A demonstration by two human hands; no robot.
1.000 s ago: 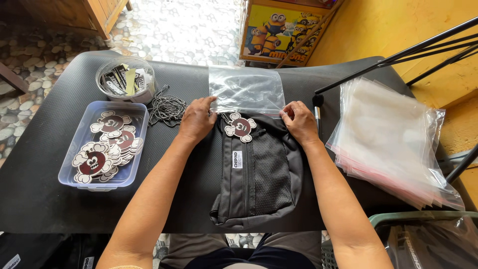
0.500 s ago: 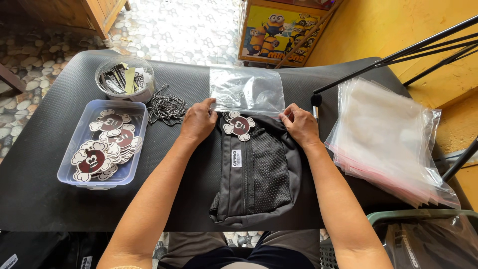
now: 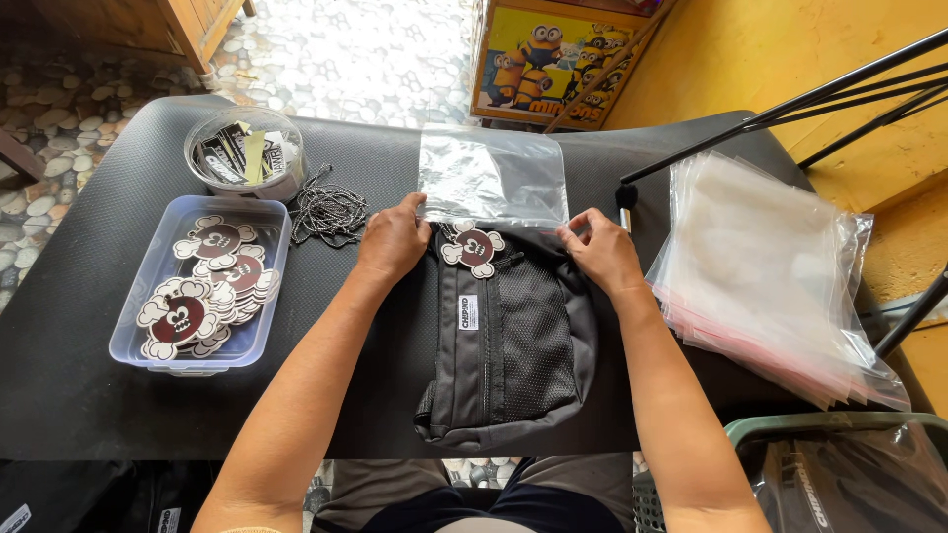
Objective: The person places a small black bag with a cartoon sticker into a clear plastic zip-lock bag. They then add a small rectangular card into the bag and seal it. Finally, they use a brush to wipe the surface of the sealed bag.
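Left hand [image 3: 393,240]: fingers curled, pinching the near left edge of the clear plastic bag [image 3: 491,178]; palm down on the worktop [image 3: 89,395].
Right hand [image 3: 604,252]: fingers bent, gripping the bag's near right edge, just beside the top of the pouch.
Clear plastic bag: flat on the worktop, its open edge touching or just over the top of the black pouch [image 3: 509,345]; which of the two, I cannot tell.
Black pouch: lies flat between the forearms, mesh pocket facing up, small white label on the front panel.
Charm [image 3: 472,248]: dark red round tag with cream bone-shaped ends, at the pouch's top edge between both hands.
Clear tub [image 3: 259,326]: left of the left forearm, filled with the same charms.
Round container [image 3: 247,155]: beyond the tub, holds dark tags or cards.
Ball chains [image 3: 328,210]: tangled heap between the round container and the left hand.
Bag stack [image 3: 770,276]: clear bags piled on the right, well apart from the pouch.
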